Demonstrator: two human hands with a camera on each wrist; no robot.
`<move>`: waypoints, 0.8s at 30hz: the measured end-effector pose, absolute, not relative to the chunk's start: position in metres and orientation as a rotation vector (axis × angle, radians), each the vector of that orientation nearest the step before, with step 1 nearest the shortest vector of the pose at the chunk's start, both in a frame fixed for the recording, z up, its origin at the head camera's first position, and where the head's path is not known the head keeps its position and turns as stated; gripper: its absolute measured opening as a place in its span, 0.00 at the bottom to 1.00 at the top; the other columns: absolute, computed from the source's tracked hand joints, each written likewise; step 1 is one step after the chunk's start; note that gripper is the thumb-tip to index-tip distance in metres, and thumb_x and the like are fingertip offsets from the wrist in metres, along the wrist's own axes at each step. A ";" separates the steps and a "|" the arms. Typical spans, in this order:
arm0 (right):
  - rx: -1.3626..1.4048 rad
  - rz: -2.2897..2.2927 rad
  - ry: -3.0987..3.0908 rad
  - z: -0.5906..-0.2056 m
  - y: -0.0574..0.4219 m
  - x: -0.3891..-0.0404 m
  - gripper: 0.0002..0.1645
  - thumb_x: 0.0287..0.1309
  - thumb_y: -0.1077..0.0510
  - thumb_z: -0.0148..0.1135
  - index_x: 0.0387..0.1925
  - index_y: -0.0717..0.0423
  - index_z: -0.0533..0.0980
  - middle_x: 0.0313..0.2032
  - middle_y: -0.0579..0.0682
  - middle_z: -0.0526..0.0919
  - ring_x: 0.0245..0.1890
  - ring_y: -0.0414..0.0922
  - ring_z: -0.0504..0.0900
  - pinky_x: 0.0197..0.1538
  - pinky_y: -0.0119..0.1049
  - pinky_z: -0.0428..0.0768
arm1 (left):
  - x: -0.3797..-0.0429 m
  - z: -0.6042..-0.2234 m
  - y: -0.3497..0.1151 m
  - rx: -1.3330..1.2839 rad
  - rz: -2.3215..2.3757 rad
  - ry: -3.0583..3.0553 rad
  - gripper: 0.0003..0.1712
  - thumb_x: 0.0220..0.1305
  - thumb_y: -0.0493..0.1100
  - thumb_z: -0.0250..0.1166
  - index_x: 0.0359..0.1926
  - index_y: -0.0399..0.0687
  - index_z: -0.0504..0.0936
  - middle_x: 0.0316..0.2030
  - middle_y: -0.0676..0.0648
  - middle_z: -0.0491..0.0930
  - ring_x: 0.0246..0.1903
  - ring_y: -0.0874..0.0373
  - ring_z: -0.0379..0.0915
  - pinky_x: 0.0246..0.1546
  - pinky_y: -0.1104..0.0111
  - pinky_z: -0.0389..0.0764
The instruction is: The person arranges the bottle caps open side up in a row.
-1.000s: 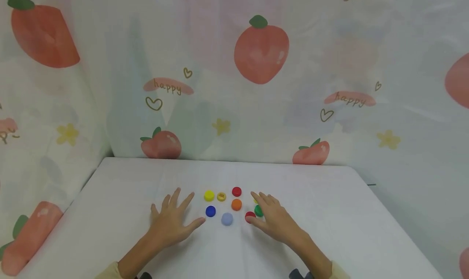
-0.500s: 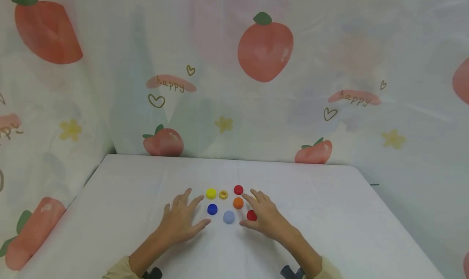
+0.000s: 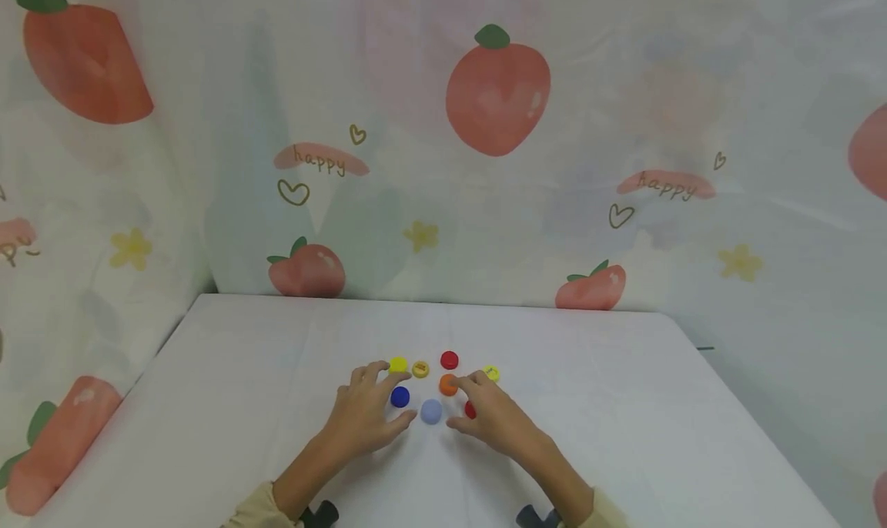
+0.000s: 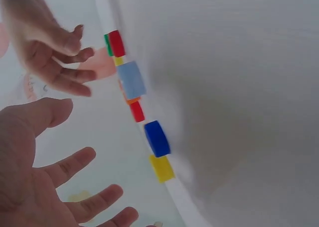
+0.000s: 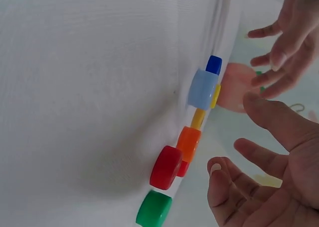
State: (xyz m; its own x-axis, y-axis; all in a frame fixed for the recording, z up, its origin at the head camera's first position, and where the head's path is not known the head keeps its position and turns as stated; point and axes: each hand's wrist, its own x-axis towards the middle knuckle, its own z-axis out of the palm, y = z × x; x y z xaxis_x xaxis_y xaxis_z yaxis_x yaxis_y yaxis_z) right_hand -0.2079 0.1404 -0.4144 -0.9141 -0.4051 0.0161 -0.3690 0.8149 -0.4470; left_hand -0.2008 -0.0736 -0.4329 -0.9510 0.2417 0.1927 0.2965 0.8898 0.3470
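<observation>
— Walls (image 3: 527, 228): pale, washed in pink and green, printed with red fruit, hearts, yellow flowers and the word "happy". Light is dim, greyish.

— And the table (image 3: 589, 436)?

— White, rounded far corners, pushed up near the back wall. Faint creases run front to back. Soft shadows below both forearms.

— What's lying on it?

— Small coloured discs, a loose cluster mid-table. Far side, left to right: yellow disc (image 3: 398, 365), gold disc (image 3: 420, 369), far red disc (image 3: 449, 360), then a second yellow disc (image 3: 492, 373) past the fingers. Marks on the gold one too small to read.

— Nearer?

— Orange disc (image 3: 446, 388) in the middle. Blue disc (image 3: 399, 397) at left, pale blue disc (image 3: 431, 412) between the hands, near red disc (image 3: 470, 410) partly covered at right. Green disc (image 5: 154, 208) sits just beside that red; only the wrist cameras catch it.

— Hands?

— Left hand (image 3: 363, 416): raised over the cluster's left side, fingers spread, loosely bent, thumb well apart. Right hand (image 3: 495, 420): raised over the right side, thumb and index parted, another finger bent further in. Both grips empty. Pale sleeves (image 3: 259, 509) at the bottom edge.
</observation>
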 end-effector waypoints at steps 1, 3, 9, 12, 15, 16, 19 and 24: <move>-0.622 -0.702 2.913 -0.415 0.140 -0.208 0.36 0.47 0.53 0.73 0.57 0.61 0.72 0.47 0.57 0.75 0.44 0.50 0.77 0.45 0.42 0.79 | -0.201 -0.432 -0.072 -0.426 -0.581 -2.901 0.32 0.53 0.60 0.67 0.58 0.57 0.75 0.59 0.40 0.67 0.57 0.41 0.61 0.46 0.44 0.72; -0.620 -0.734 2.894 -0.416 0.140 -0.208 0.34 0.48 0.54 0.73 0.55 0.62 0.72 0.46 0.56 0.75 0.41 0.48 0.77 0.45 0.40 0.79 | -0.203 -0.430 -0.068 -0.452 -0.624 -2.879 0.32 0.53 0.60 0.67 0.59 0.56 0.75 0.57 0.40 0.68 0.56 0.41 0.62 0.45 0.45 0.72; -0.600 -0.878 2.786 -0.420 0.139 -0.210 0.29 0.49 0.57 0.71 0.52 0.64 0.73 0.33 0.49 0.73 0.29 0.42 0.71 0.32 0.29 0.77 | -0.204 -0.430 -0.059 -0.520 -0.791 -2.879 0.27 0.55 0.55 0.68 0.54 0.52 0.79 0.50 0.43 0.72 0.48 0.46 0.68 0.41 0.53 0.76; -0.594 -0.913 2.778 -0.421 0.137 -0.211 0.26 0.49 0.58 0.71 0.49 0.63 0.74 0.33 0.49 0.74 0.30 0.42 0.72 0.32 0.28 0.76 | -0.205 -0.430 -0.057 -0.512 -0.876 -2.910 0.22 0.55 0.52 0.70 0.50 0.50 0.81 0.46 0.44 0.74 0.42 0.51 0.70 0.39 0.59 0.79; -0.576 -0.951 2.762 -0.422 0.133 -0.212 0.23 0.49 0.59 0.71 0.48 0.62 0.76 0.36 0.49 0.76 0.33 0.44 0.74 0.35 0.29 0.78 | -0.207 -0.431 -0.056 -0.481 -0.987 -2.931 0.20 0.55 0.49 0.70 0.48 0.47 0.82 0.42 0.46 0.75 0.39 0.54 0.71 0.38 0.63 0.79; -0.569 -0.965 2.754 -0.422 0.132 -0.213 0.23 0.49 0.59 0.71 0.47 0.61 0.76 0.37 0.49 0.77 0.33 0.44 0.75 0.36 0.29 0.78 | -0.207 -0.433 -0.055 -0.473 -1.011 -2.932 0.20 0.55 0.48 0.70 0.48 0.47 0.82 0.41 0.47 0.76 0.38 0.54 0.72 0.38 0.63 0.79; -0.568 -0.985 2.752 -0.423 0.127 -0.212 0.21 0.49 0.60 0.71 0.47 0.60 0.77 0.38 0.50 0.77 0.35 0.45 0.76 0.37 0.30 0.79 | -0.207 -0.437 -0.054 -0.461 -1.053 -2.929 0.20 0.54 0.46 0.70 0.48 0.45 0.81 0.37 0.48 0.76 0.36 0.56 0.73 0.37 0.64 0.78; -0.586 -0.994 2.781 -0.426 0.123 -0.212 0.21 0.48 0.62 0.71 0.46 0.60 0.77 0.37 0.50 0.77 0.34 0.44 0.79 0.36 0.29 0.79 | -0.205 -0.443 -0.052 -0.433 -1.022 -2.927 0.22 0.53 0.45 0.72 0.49 0.43 0.80 0.35 0.48 0.76 0.34 0.57 0.72 0.36 0.65 0.78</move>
State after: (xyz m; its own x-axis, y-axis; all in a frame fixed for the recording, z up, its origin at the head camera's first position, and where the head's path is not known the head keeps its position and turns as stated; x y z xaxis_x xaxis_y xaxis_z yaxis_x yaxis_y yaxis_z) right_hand -0.2120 0.1231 -0.4258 -0.9162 -0.4007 0.0079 -0.3149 0.7074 -0.6328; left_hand -0.2052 -0.0520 -0.4429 -0.9617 0.2548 0.1010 0.2623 0.7484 0.6091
